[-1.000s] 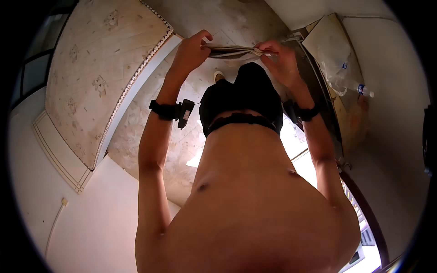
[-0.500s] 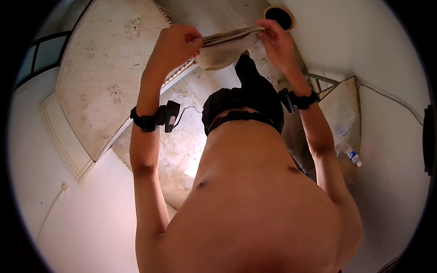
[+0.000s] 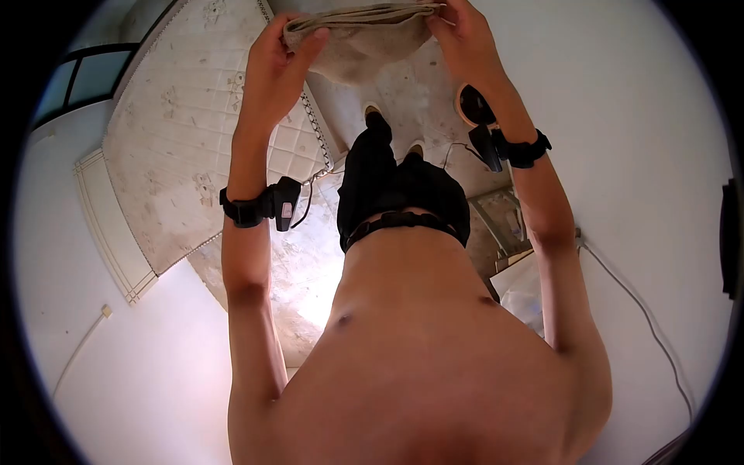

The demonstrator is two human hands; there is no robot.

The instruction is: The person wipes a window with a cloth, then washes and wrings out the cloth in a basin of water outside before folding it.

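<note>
A folded beige-brown cloth (image 3: 360,48) is stretched between my two hands at the top of the head view, its layered upper edge running nearly level and its lower part sagging. My left hand (image 3: 279,70) grips the left end, thumb on the front and fingers behind. At the other end my right hand (image 3: 469,46) pinches the upper corner between thumb and fingers. Whether it is a towel or a garment I cannot tell. Each wrist wears a black strap with a small device, a left one (image 3: 263,203) and a right one (image 3: 508,147).
To the left lies a large quilted mattress (image 3: 178,116) with a patterned cover. A round black object with a tan rim (image 3: 474,105) is on the stained floor (image 3: 298,263) by the right wall. A low stand (image 3: 500,221) and a grey cable (image 3: 643,310) are at right.
Both hands have moved up and away from my body with the cloth, which is now spread wider. My left hand's grip has turned, thumb in front. I have shifted toward the round object.
</note>
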